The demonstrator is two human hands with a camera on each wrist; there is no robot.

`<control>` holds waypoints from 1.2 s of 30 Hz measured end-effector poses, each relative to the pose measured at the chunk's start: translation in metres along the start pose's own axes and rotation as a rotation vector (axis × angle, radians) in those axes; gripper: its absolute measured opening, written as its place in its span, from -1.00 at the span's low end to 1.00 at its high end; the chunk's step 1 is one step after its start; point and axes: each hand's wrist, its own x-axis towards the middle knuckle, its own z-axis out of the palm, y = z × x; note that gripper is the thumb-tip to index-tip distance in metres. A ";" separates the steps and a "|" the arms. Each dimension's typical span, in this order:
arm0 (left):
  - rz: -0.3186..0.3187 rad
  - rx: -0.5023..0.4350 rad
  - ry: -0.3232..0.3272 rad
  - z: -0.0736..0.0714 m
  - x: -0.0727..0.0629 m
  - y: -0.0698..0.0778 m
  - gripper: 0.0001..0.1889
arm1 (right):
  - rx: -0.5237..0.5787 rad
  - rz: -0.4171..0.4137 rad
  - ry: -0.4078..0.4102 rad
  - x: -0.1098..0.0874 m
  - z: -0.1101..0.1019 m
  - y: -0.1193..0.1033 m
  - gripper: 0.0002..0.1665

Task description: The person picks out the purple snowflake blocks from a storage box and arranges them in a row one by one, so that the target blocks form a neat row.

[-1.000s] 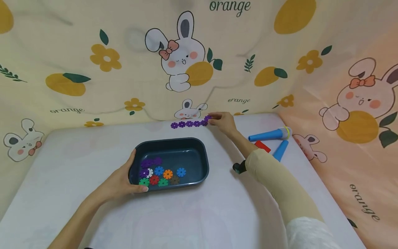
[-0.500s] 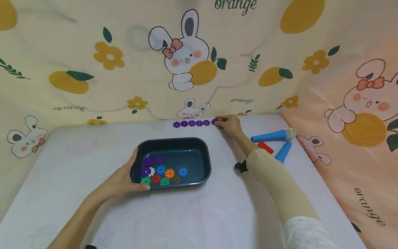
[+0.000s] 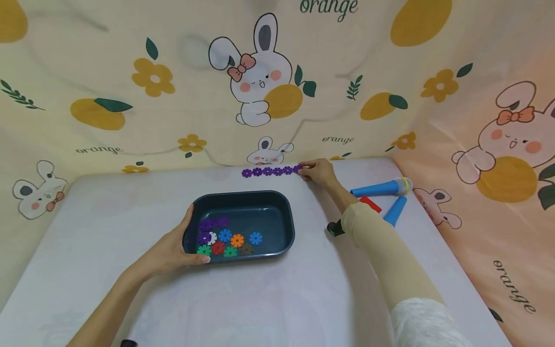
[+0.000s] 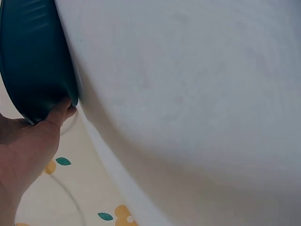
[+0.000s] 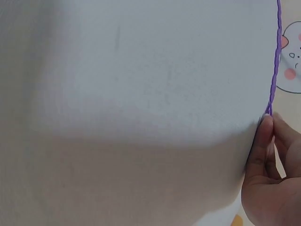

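Observation:
A dark blue tray point(image 3: 284, 231) sits mid-table, and my left hand point(image 3: 173, 250) grips its left end with the thumb at the front rim. Seen from the left wrist, the fingers point(image 4: 59, 111) press the tray's outer wall point(image 4: 40, 56). Inside lie loose snowflake discs in purple, blue, green, orange and other colours, such as an orange disc point(image 3: 237, 240). A row of purple snowflake discs point(image 3: 268, 171) lies along the table's far edge. At its right end my right hand point(image 3: 320, 172) pinches a purple snowflake disc point(image 3: 297, 168), partly hidden by the fingers.
On the right are a blue toy microphone point(image 3: 377, 188), a second blue handle-like piece point(image 3: 395, 211) and a red block point(image 3: 371, 204). A small dark object point(image 3: 335, 228) shows beside the right forearm. A printed cloth point(image 3: 173, 111) rises behind the white table point(image 3: 130, 202).
The right hand first shifted right with its purple disc, leaving a gap to the row, then came slightly back left against the row's end. The left hand keeps its grip on the tray.

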 end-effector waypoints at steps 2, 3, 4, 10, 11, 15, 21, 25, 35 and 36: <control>0.004 -0.007 0.004 0.001 0.000 -0.001 0.42 | -0.012 -0.002 -0.003 0.000 0.000 0.000 -0.59; 0.006 -0.011 0.006 0.001 0.000 -0.002 0.41 | -0.015 -0.003 -0.003 0.000 0.000 0.001 -0.58; 0.009 -0.014 0.007 0.001 0.000 -0.002 0.41 | -0.020 -0.006 -0.005 0.000 0.000 0.001 -0.58; -0.006 -0.009 -0.004 0.003 -0.003 -0.004 0.42 | 0.018 -0.036 -0.021 -0.008 0.006 -0.003 -0.65; -0.009 -0.003 -0.004 0.002 -0.004 -0.004 0.42 | 0.036 -0.048 -0.025 -0.011 0.008 -0.006 -0.66; -0.001 0.015 0.003 0.001 -0.004 -0.003 0.42 | 0.097 -0.130 -0.057 -0.023 0.013 -0.021 -0.67; 0.008 0.021 0.001 -0.001 0.001 0.003 0.42 | 0.194 -0.230 -0.145 -0.048 0.018 -0.046 -0.63; -0.007 0.024 -0.002 -0.001 0.002 0.004 0.43 | 0.198 -0.271 -0.196 -0.064 0.027 -0.062 -0.65; -0.027 0.028 -0.002 -0.001 0.002 0.004 0.44 | 0.156 -0.345 -0.342 -0.088 0.065 -0.079 -0.65; -0.027 0.028 -0.001 -0.001 0.002 0.004 0.44 | 0.141 -0.349 -0.355 -0.091 0.069 -0.080 -0.66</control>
